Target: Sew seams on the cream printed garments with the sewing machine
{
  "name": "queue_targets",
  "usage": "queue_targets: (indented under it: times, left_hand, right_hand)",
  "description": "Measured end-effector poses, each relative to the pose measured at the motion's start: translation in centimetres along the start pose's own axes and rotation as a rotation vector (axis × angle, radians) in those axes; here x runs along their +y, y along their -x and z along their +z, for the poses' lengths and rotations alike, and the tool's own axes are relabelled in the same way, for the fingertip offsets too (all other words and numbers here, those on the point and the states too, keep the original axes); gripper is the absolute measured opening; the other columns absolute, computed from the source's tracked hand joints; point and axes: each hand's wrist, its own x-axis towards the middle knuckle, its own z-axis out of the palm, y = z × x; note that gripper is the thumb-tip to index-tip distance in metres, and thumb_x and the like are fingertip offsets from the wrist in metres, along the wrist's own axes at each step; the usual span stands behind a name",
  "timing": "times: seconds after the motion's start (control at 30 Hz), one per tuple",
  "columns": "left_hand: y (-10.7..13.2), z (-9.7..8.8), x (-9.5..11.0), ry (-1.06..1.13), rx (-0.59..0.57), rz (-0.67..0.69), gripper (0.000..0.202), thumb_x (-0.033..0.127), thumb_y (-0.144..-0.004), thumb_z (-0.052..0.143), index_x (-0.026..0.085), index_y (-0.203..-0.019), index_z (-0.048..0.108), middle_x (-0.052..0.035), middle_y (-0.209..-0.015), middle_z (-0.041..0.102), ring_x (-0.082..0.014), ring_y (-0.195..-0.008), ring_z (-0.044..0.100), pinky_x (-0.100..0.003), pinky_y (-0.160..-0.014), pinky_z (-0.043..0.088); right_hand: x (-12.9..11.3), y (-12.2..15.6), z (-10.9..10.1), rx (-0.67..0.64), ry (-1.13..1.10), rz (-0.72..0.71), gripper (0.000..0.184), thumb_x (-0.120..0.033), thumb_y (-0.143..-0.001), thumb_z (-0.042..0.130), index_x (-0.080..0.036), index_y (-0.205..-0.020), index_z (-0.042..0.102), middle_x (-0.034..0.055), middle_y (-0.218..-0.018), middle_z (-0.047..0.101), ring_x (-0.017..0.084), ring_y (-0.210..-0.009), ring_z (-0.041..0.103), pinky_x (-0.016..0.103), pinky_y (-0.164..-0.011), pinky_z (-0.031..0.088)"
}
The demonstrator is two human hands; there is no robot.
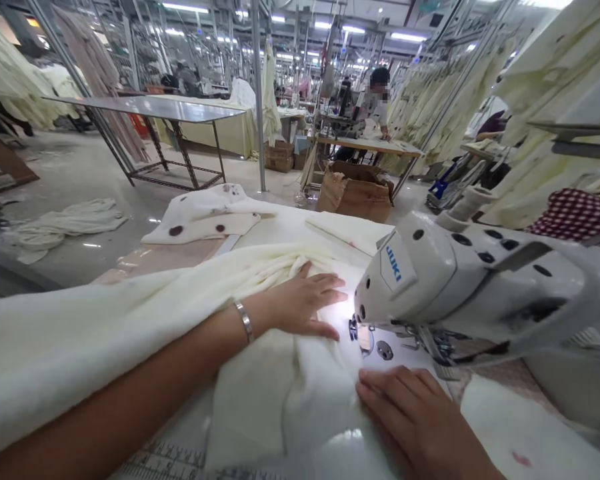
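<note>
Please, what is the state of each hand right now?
Left hand: open, spread over cream fabric.
Right hand: at the fabric's edge; grip cannot be told.

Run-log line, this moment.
left hand: spread on cream fabric | right hand: by fabric's edge | sewing machine: lit at needle end

Worktable (193,252); cream fabric (130,320) across; sewing machine (430,277) right.

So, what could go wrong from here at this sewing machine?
The left hand is spread with its fingers near the lit end of the sewing machine; if the needle runs, a fingertip might be caught.
The cream cloth is bunched beside that hand, so a fold could get stitched in.
The metal bracelet lies close to the cloth and might snag it.
</note>
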Motion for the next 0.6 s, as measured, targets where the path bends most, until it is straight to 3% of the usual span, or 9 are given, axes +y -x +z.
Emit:
queue_targets:
  times: [0.1,0.27,0.37,0.43,0.53,0.6]
  left_hand:
    - [-1.0,0.1,-1.7,-0.021,0.000,-0.007,0.063,0.062,-0.083,0.045,0.022,-0.131,0.040,-0.0108,-0.140,0.038,-0.0230,-0.132,0.027,-0.046,-0.109,0.004]
    - [-2.4,-0.5,-4.6,-0.087,-0.007,-0.049,0.056,0.056,-0.087,0.041,0.021,-0.131,0.040,-0.0127,-0.142,0.034,-0.0245,-0.133,0.026,-0.051,-0.107,0.009]
    - [-2.5,-0.6,-4.5,-0.113,-0.031,-0.101,0.055,0.053,-0.089,0.040,0.020,-0.132,0.038,-0.0135,-0.144,0.032,-0.0258,-0.133,0.026,-0.055,-0.105,0.010]
    - [-1.5,-0.2,-2.2,-0.115,-0.029,-0.199,0.059,0.055,-0.089,0.037,0.018,-0.135,0.035,-0.0152,-0.145,0.029,-0.0283,-0.134,0.023,-0.059,-0.104,0.011]
    - [1.0,0.4,4.0,-0.130,0.002,-0.399,0.065,0.059,-0.089,0.030,0.014,-0.136,0.033,-0.0200,-0.144,0.027,-0.0350,-0.133,0.022,-0.066,-0.098,0.017]
    - [2.4,0.4,7.9,-0.128,-0.002,-0.459,0.070,0.065,-0.084,0.034,0.012,-0.129,0.043,-0.0229,-0.137,0.038,-0.0396,-0.126,0.032,-0.066,-0.091,0.028]
  right_hand:
    - [1.2,-0.5,0.9,0.031,0.064,0.010,0.024,-0.013,-0.086,0.044,-0.019,-0.100,0.063,0.0056,-0.095,0.067,0.017,-0.084,0.059,0.030,-0.073,0.041]
    - [2.5,-1.3,2.3,0.029,0.157,-0.012,0.023,-0.018,-0.084,0.047,-0.018,-0.104,0.060,0.0065,-0.092,0.066,0.019,-0.082,0.061,0.030,-0.070,0.045]
    - [2.2,-2.0,1.9,0.027,0.115,-0.003,0.022,-0.015,-0.085,0.045,-0.019,-0.101,0.060,0.0059,-0.090,0.065,0.019,-0.084,0.060,0.029,-0.069,0.046]
    - [1.5,-2.1,0.8,0.044,-0.003,0.049,0.019,-0.014,-0.086,0.044,-0.020,-0.096,0.059,0.0045,-0.089,0.065,0.018,-0.083,0.060,0.029,-0.070,0.047]
    - [0.0,-1.0,-1.4,0.045,-0.240,0.127,0.013,-0.015,-0.087,0.043,-0.021,-0.091,0.054,0.0024,-0.081,0.063,0.015,-0.075,0.060,0.026,-0.066,0.048]
    - [-1.0,0.4,-2.3,0.088,-0.268,0.140,0.010,-0.016,-0.088,0.044,-0.021,-0.090,0.052,0.0018,-0.077,0.062,0.013,-0.071,0.060,0.024,-0.064,0.049]
